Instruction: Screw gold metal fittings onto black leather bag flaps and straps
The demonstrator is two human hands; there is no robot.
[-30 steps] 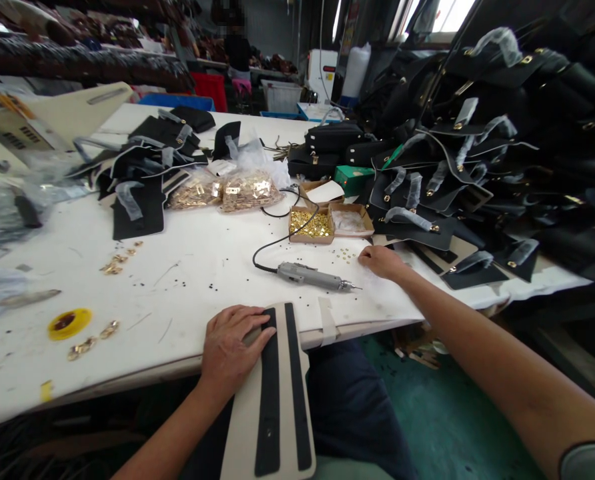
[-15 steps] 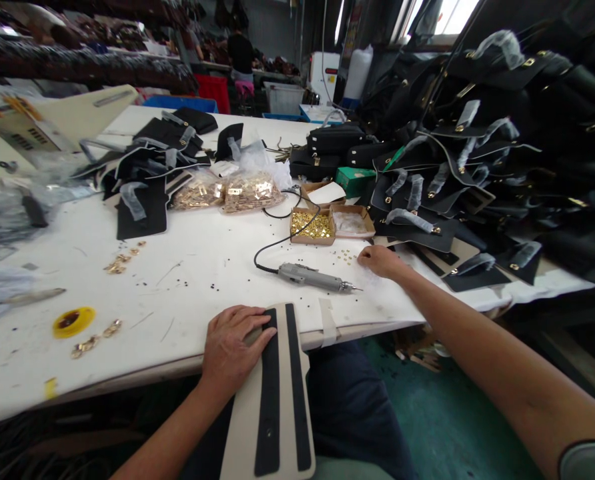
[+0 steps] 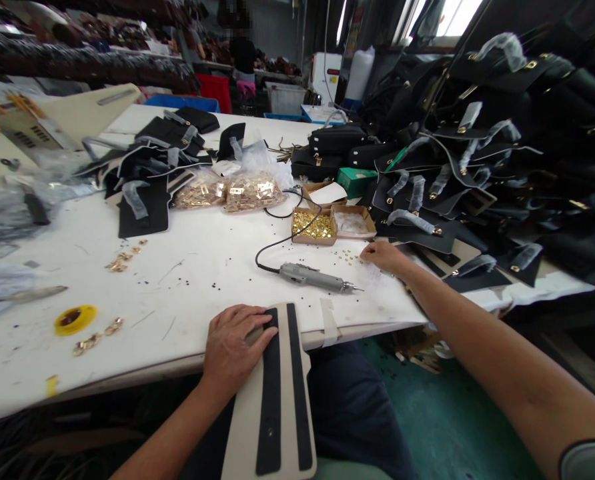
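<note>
My left hand [image 3: 235,347] grips the upper left of a beige bag panel [image 3: 288,387], its thumb across one of two black strips. The panel leans at the table's front edge, over my lap. A small hole or fitting shows low on the left strip. My right hand [image 3: 381,257] is at the table's right side, fingertips pinched together beside several small gold pieces [image 3: 347,256] and a clear plastic bag [image 3: 372,275]. Whatever is between those fingertips is hidden. Just left of it lies a grey electric screwdriver [image 3: 315,277], its bit pointing right.
Behind the screwdriver stand a cardboard box of gold fittings [image 3: 313,225] and another box [image 3: 353,222] holding clear plastic. Black bag parts [image 3: 427,193] pile high at the right. Bagged gold hardware [image 3: 255,192] lies mid-table; a yellow tape roll [image 3: 75,320] sits left.
My right hand has shifted very slightly among the same small gold pieces. My left hand and the panel keep their place.
</note>
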